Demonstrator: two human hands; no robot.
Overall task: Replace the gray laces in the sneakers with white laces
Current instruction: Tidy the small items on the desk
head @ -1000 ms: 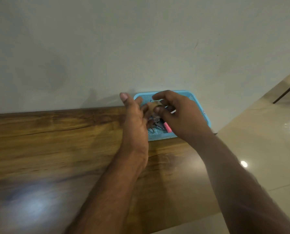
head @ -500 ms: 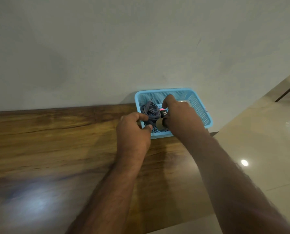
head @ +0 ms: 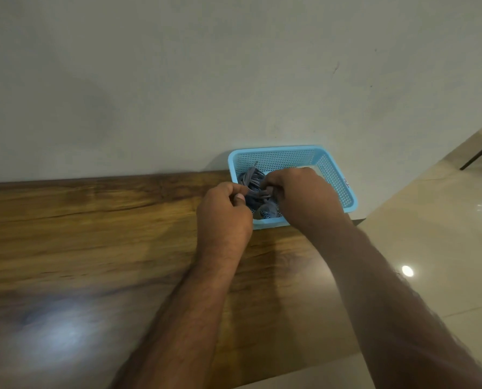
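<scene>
Both hands at blue basket (head: 343, 189) on wooden table (head: 93, 234): left hand (head: 224, 217) curled at near rim, maybe pinching gray laces (head: 252, 182); right hand (head: 300, 195) gripping same bundle inside. Risk: tangling, or dragging light basket off table edge. Sneakers not visible.

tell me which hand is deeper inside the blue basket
The right hand: it reaches over the basket rim into the gray laces, while the left hand stays at the near-left corner.
</scene>
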